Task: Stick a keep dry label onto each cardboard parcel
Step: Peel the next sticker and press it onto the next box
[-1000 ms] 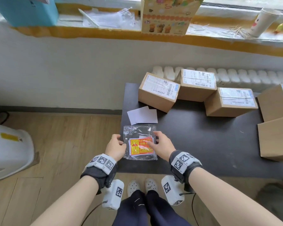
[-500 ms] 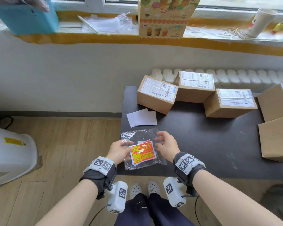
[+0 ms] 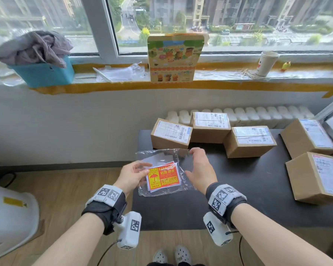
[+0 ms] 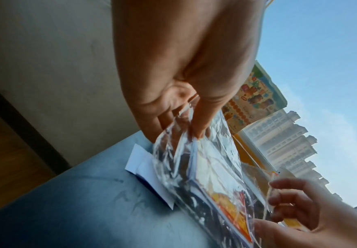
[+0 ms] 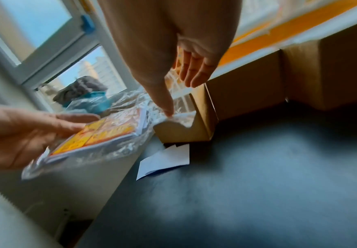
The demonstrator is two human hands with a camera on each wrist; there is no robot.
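A clear plastic bag with a stack of red and yellow keep dry labels hangs above the black table's front left corner. My left hand pinches the bag's left edge between thumb and fingers. My right hand is at the bag's right side, its thumb touching the plastic edge and its fingers straight and off the bag. Several cardboard parcels with white shipping labels stand on the table: one nearest the bag, others behind and to the right.
White paper slips lie on the table under the bag. A radiator runs behind the table. On the windowsill are a blue basket, a colourful paper box and a paper cup. A white bin stands on the floor at left.
Both hands have lifted the bag of labels off the table. My right hand has shifted from the top of the bag to its right edge. The head view has tilted up.
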